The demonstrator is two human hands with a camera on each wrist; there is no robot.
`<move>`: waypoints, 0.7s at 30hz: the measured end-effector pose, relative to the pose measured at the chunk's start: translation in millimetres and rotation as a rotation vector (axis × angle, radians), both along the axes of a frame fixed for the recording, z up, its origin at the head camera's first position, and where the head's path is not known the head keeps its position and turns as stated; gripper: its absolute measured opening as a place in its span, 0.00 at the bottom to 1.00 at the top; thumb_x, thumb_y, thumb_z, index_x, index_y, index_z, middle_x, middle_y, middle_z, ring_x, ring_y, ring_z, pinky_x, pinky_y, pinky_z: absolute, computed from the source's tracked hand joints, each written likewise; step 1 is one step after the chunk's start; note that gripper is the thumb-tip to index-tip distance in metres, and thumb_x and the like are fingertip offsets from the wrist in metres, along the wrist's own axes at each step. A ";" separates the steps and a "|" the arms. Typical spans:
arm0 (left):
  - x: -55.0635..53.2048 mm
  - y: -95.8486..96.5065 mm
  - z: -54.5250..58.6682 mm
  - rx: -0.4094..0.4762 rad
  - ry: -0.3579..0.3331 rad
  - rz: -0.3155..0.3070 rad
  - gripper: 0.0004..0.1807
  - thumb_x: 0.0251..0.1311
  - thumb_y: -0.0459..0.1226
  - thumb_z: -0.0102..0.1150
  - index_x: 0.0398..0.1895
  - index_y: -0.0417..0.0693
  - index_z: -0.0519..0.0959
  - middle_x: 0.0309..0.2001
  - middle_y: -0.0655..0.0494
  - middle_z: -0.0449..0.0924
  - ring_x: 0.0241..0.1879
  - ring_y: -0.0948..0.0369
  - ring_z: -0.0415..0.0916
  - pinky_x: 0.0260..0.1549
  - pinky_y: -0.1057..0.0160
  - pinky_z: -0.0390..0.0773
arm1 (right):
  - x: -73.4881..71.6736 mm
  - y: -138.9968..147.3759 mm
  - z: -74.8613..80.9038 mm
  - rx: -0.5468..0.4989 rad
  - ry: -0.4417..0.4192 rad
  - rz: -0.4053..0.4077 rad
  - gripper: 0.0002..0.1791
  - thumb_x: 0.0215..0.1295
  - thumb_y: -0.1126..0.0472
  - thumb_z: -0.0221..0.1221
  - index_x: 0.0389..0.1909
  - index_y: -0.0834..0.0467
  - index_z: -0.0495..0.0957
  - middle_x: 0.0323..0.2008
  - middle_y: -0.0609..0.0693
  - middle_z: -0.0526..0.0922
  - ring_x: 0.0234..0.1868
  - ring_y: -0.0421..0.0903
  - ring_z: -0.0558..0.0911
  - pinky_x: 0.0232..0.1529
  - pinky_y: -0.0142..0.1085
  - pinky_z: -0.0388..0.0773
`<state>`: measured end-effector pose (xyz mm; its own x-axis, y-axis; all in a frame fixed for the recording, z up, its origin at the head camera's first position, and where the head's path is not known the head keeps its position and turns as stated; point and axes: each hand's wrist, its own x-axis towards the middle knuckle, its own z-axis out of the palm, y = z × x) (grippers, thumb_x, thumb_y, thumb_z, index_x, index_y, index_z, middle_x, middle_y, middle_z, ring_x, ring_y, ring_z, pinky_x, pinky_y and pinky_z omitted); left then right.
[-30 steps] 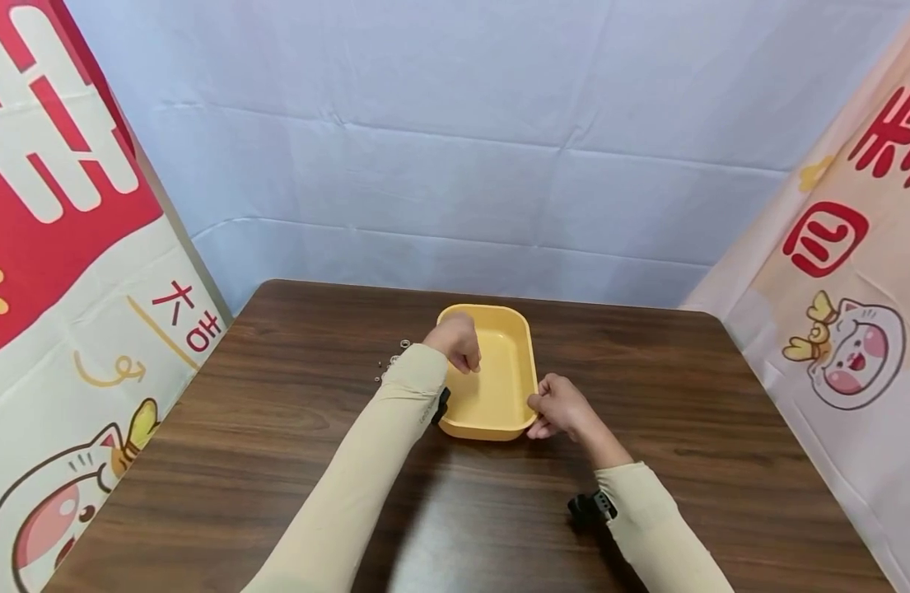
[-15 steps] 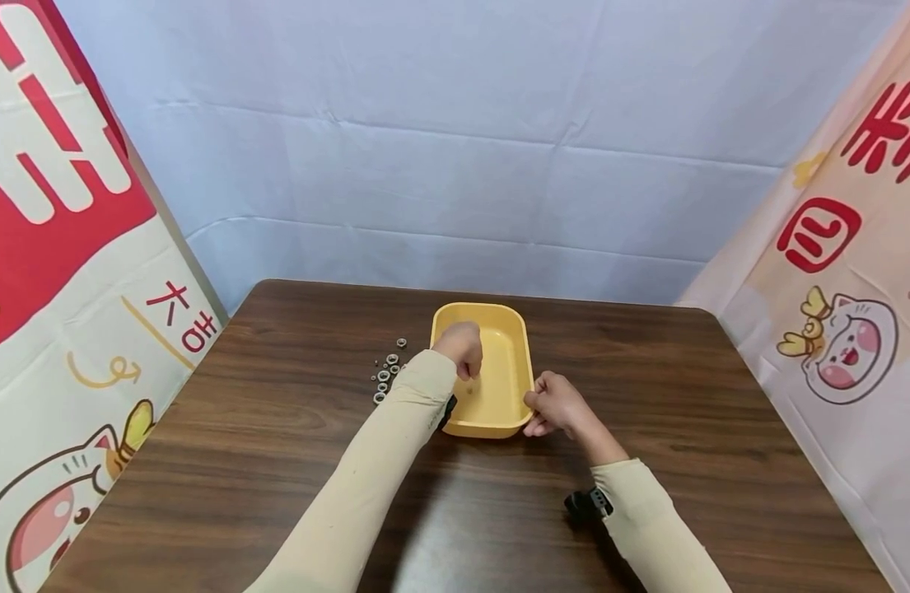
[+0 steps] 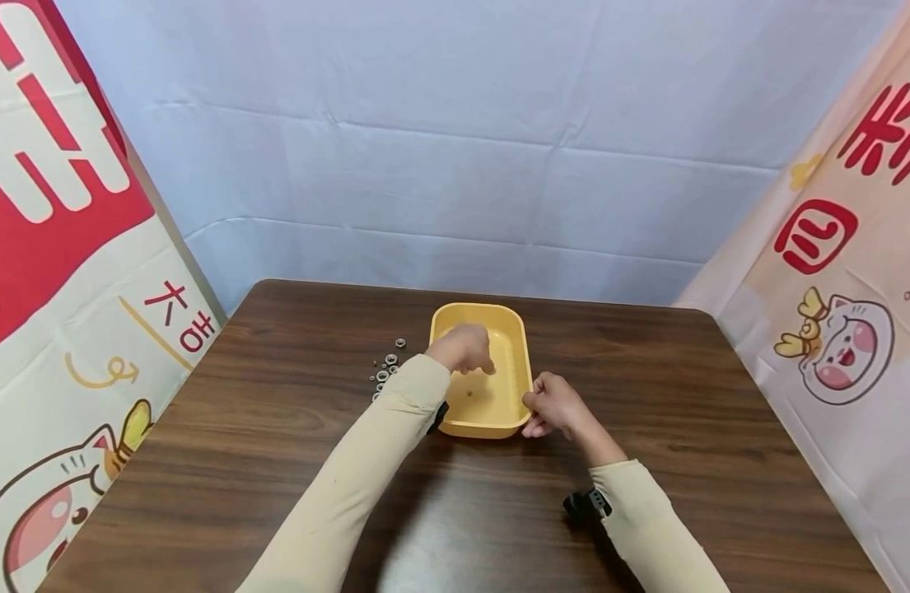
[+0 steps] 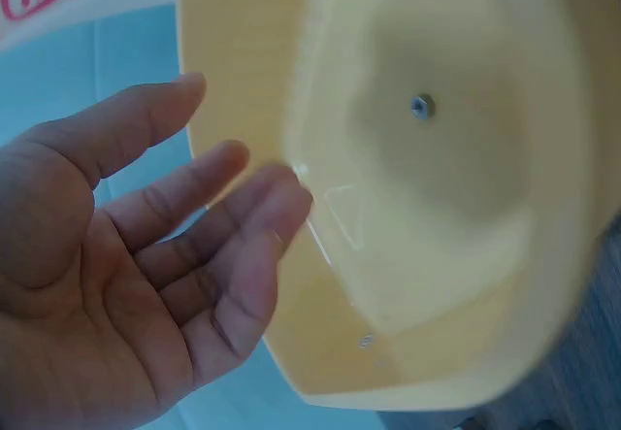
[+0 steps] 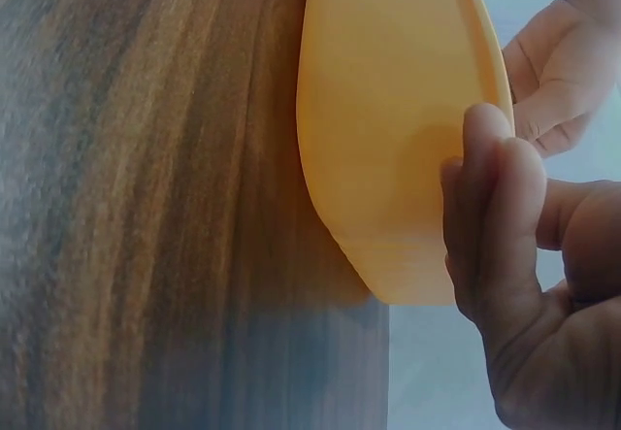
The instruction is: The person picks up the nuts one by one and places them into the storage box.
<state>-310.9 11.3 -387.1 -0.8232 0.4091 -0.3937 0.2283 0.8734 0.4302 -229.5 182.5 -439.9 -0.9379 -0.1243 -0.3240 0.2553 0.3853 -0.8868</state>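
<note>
A yellow rectangular tray [image 3: 510, 362] sits on the table with a small metal nut [image 4: 421, 106] on its floor. Another small shiny piece [image 4: 366, 341] lies near one tray wall in the left wrist view. Over the tray's left half hovers my left hand [image 3: 464, 349], its fingers loosely bent and nothing between them. At the near right corner my right hand [image 3: 558, 405] grips the tray rim between thumb and fingers. Left of the tray lie several metal nuts [image 3: 383, 375] of different sizes, partly covered by my left sleeve.
The dark wood table [image 3: 291, 436] reaches back to a pale blue cloth backdrop [image 3: 425, 189]. Printed banners [image 3: 833, 329] stand along both sides. A black wrist camera [image 3: 584, 505] is strapped to my right forearm.
My left hand has come down into the tray, then lifted slightly right with its fingers loosened. A small nut now shows on the tray floor. My right hand stays on the rim.
</note>
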 end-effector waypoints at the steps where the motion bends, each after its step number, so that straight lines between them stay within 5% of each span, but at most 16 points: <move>1: 2.0 0.3 0.2 -0.027 0.032 -0.045 0.20 0.55 0.42 0.64 0.12 0.48 0.68 0.11 0.58 0.61 0.10 0.65 0.58 0.14 0.69 0.63 | 0.2 0.0 -0.2 -0.002 0.001 -0.001 0.03 0.60 0.73 0.45 0.32 0.66 0.60 0.18 0.64 0.74 0.12 0.48 0.79 0.13 0.35 0.76; 2: 4.0 0.4 0.1 -0.052 0.065 -0.085 0.21 0.55 0.43 0.64 0.12 0.49 0.66 0.12 0.59 0.58 0.12 0.65 0.55 0.15 0.68 0.60 | 0.3 0.0 -0.3 -0.003 0.002 -0.001 0.03 0.60 0.73 0.45 0.32 0.67 0.60 0.18 0.63 0.74 0.12 0.48 0.79 0.13 0.35 0.76; 6: 11.7 -0.9 -1.3 -0.127 0.176 -0.178 0.10 0.55 0.45 0.64 0.29 0.48 0.80 0.29 0.60 0.75 0.26 0.65 0.68 0.26 0.67 0.69 | 1.3 0.4 0.4 -0.015 0.014 0.008 0.03 0.61 0.73 0.44 0.32 0.67 0.60 0.17 0.62 0.74 0.12 0.47 0.79 0.12 0.35 0.76; 9: 15.0 -1.5 -2.2 -0.151 0.215 -0.198 0.20 0.55 0.45 0.63 0.52 0.52 0.79 0.52 0.59 0.75 0.47 0.61 0.72 0.41 0.58 0.73 | 1.7 0.4 0.3 -0.023 0.013 0.010 0.03 0.60 0.73 0.45 0.32 0.67 0.60 0.16 0.63 0.74 0.12 0.47 0.79 0.12 0.35 0.76; 17: 18.1 0.3 -0.5 -0.155 0.257 -0.202 0.13 0.55 0.45 0.63 0.42 0.52 0.80 0.42 0.59 0.76 0.36 0.62 0.69 0.33 0.58 0.70 | 2.4 0.1 0.8 -0.017 0.000 0.006 0.03 0.61 0.73 0.45 0.32 0.67 0.60 0.17 0.62 0.74 0.12 0.48 0.79 0.13 0.35 0.76; 21: 20.7 0.7 1.0 -0.169 0.258 -0.202 0.14 0.55 0.46 0.63 0.42 0.52 0.80 0.42 0.60 0.76 0.38 0.62 0.70 0.35 0.58 0.71 | 2.9 0.0 1.4 -0.014 0.002 0.005 0.03 0.61 0.73 0.45 0.31 0.67 0.59 0.17 0.63 0.74 0.12 0.48 0.79 0.12 0.34 0.76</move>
<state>-290.1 11.9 -386.1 -0.8131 0.5210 -0.2596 0.4860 0.8531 0.1899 -226.6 182.5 -438.4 -0.9377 -0.1337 -0.3207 0.2520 0.3737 -0.8927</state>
